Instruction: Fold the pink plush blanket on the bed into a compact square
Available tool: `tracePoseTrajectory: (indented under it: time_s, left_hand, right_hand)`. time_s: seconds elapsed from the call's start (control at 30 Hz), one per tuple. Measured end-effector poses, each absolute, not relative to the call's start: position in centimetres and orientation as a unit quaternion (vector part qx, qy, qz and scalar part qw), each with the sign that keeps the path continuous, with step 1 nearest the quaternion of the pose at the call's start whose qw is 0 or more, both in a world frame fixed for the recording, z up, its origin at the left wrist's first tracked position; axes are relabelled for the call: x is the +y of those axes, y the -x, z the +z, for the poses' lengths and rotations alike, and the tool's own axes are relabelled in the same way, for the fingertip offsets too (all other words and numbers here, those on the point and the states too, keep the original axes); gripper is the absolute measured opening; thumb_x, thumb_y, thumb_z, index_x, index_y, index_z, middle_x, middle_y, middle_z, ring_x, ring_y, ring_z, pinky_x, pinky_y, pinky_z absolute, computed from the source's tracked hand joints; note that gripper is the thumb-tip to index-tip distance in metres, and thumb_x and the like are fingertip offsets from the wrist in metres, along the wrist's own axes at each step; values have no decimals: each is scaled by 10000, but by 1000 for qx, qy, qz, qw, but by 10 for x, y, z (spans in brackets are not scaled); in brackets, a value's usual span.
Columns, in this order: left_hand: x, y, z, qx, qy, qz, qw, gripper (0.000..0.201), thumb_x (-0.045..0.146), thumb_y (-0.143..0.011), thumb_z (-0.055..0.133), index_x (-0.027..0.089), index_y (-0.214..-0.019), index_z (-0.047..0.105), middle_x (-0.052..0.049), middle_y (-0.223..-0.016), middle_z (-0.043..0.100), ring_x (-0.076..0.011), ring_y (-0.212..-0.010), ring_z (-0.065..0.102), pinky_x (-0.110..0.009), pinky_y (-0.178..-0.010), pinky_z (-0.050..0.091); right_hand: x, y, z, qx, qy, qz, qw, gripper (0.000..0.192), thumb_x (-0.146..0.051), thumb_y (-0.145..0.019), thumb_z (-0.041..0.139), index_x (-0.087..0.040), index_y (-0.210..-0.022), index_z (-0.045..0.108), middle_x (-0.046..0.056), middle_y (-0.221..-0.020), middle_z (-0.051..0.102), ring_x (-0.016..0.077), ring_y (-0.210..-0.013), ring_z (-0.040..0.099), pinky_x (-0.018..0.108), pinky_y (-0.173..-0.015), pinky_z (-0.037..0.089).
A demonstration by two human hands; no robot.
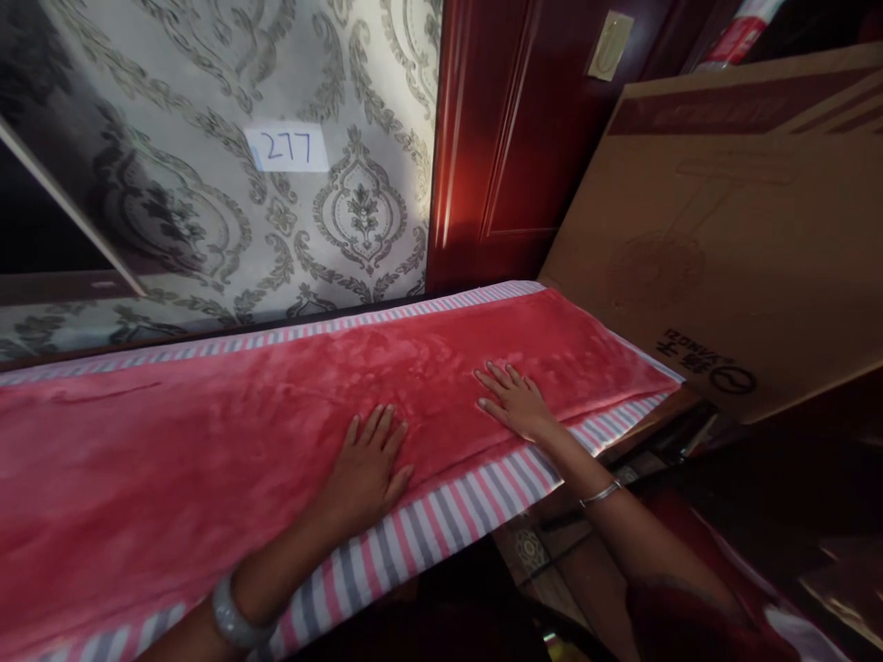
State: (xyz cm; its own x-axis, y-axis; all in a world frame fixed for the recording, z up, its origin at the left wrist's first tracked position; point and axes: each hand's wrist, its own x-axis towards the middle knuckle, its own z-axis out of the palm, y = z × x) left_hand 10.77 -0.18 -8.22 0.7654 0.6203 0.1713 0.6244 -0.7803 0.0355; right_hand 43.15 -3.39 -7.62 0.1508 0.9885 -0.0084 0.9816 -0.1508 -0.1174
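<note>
A long red plush cloth (227, 441) lies spread over a striped pink, grey and white cloth (441, 519), whose edges show along the front and back. My left hand (365, 469) rests palm down on the red cloth near its front edge, fingers stretched out. Further right, my right hand (514, 400) also lies flat on the plush, its fingers spread. Neither hand grasps anything. Slight creases and brushed patches mark the red surface between and beyond the hands.
A large cardboard box (745, 230) stands at the right end. Behind the cloth are a patterned wall with a paper label (286, 147) reading 277, and a dark red wooden panel (510, 138). A dark screen-like panel (48, 221) stands at the left.
</note>
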Motion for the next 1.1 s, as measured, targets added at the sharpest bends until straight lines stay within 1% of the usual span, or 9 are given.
tracePoseTrajectory:
  time_s: [0.37, 0.57, 0.63, 0.7, 0.77, 0.83, 0.93, 1.0, 1.1]
  left_hand:
    - [15, -101, -97, -307, 939, -142, 58, 566, 509, -958, 374, 218, -1394, 587, -157, -1543, 463, -360, -1442, 402, -602, -1131, 359]
    - [27, -101, -103, -312, 940, -121, 60, 591, 538, -918, 393, 203, -1327, 657, -140, -1486, 535, -362, -1399, 464, -601, -1131, 367]
    - [31, -101, -105, -316, 940, -119, 51, 594, 537, -914, 400, 216, -1354, 636, -128, -1497, 525, -355, -1402, 462, -594, -1137, 362]
    - [33, -101, -106, -312, 941, -123, 43, 590, 531, -921, 402, 251, -1408, 582, -99, -1539, 477, -346, -1429, 428, -586, -1145, 352]
    - [35, -101, -107, -296, 946, -128, 38, 563, 525, -933, 406, 322, -1444, 529, -45, -1573, 433, -332, -1453, 392, -581, -1153, 342]
    - [36, -101, -107, -272, 954, -123, 30, 530, 508, -950, 403, 380, -1458, 490, -2, -1574, 428, -310, -1454, 396, -569, -1154, 349]
    - [39, -99, -111, -245, 963, -110, 21, 514, 469, -975, 384, 394, -1481, 437, 5, -1560, 439, -286, -1424, 447, -562, -1146, 375]
    - [42, -97, -117, -239, 964, -113, 26, 513, 465, -977, 392, 397, -1484, 425, 8, -1547, 453, -286, -1400, 479, -564, -1140, 388]
    - [48, -93, -131, -232, 963, -131, 42, 517, 468, -971, 404, 414, -1485, 414, 24, -1530, 475, -290, -1375, 509, -558, -1125, 414]
  right_hand:
    - [-32, -428, -61, -651, 752, 76, 64, 640, -627, -988, 394, -411, -1577, 264, -30, -1688, 132, 326, -1545, 107, 597, -1199, 193]
    - [-35, -426, -54, -659, 740, 66, 113, 623, -610, -980, 457, -372, -1549, 366, -13, -1664, 225, 376, -1522, 182, 625, -1186, 224]
    - [-36, -427, -51, -669, 731, 56, 127, 593, -565, -975, 511, -373, -1527, 412, -13, -1646, 280, 366, -1507, 238, 573, -1184, 268]
    - [-37, -434, -46, -663, 733, 41, 146, 545, -473, -970, 571, -360, -1494, 471, -17, -1598, 393, 294, -1470, 350, 426, -1177, 327]
    - [-37, -450, -38, -629, 758, 17, 171, 495, -378, -991, 550, -292, -1477, 502, 2, -1526, 510, 199, -1400, 461, 278, -1136, 360]
    - [-36, -473, -31, -572, 800, -6, 184, 480, -311, -1023, 470, -197, -1489, 481, 50, -1497, 542, 162, -1369, 490, 240, -1122, 360]
    - [-34, -516, -27, -494, 852, -14, 171, 536, -300, -1024, 434, -125, -1530, 402, 136, -1560, 446, 237, -1443, 394, 358, -1160, 340]
    - [-35, -541, -30, -451, 879, -8, 153, 565, -323, -1022, 428, -144, -1554, 363, 150, -1608, 358, 285, -1489, 307, 450, -1165, 329]
    - [-37, -569, -40, -417, 900, 4, 124, 574, -375, -1034, 372, -194, -1576, 322, 136, -1660, 236, 297, -1525, 206, 536, -1166, 292]
